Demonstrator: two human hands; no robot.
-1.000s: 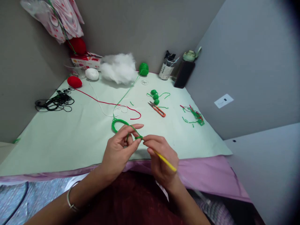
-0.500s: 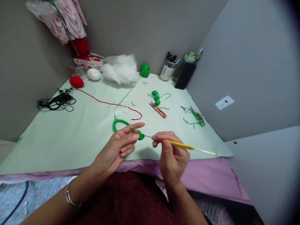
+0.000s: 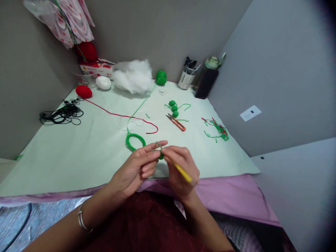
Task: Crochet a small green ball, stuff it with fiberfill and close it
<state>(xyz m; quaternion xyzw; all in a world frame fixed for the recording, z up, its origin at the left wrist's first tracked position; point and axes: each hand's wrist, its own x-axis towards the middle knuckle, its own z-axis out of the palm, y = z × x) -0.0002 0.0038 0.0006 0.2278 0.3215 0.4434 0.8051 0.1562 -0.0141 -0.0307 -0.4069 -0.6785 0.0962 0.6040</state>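
Observation:
Between thumb and fingers, my left hand (image 3: 143, 162) pinches a small green crochet piece (image 3: 161, 155), mostly hidden by fingertips. Green yarn passes over its raised index finger. My right hand (image 3: 182, 168) is closed round a crochet hook (image 3: 183, 171) with a yellow handle; its fingertips meet the crochet piece, and the hook's tip is hidden. Just left of the hands, a green yarn loop (image 3: 127, 141) lies on the table. A strand runs from there up to a green yarn ball (image 3: 161, 77) at the back.
Orange-handled thread snips (image 3: 178, 124) lie beside several small green balls (image 3: 174, 108). Yarn scraps (image 3: 220, 131) are at right, black cord (image 3: 65, 113) at left. White stuffing (image 3: 133, 77), a red yarn ball (image 3: 84, 91), a pen cup (image 3: 187, 77) and a dark phone (image 3: 207, 84) stand behind.
My right hand has moved left and in against the crochet piece, with the hook turned more steeply. My left hand and the piece have shifted slightly right.

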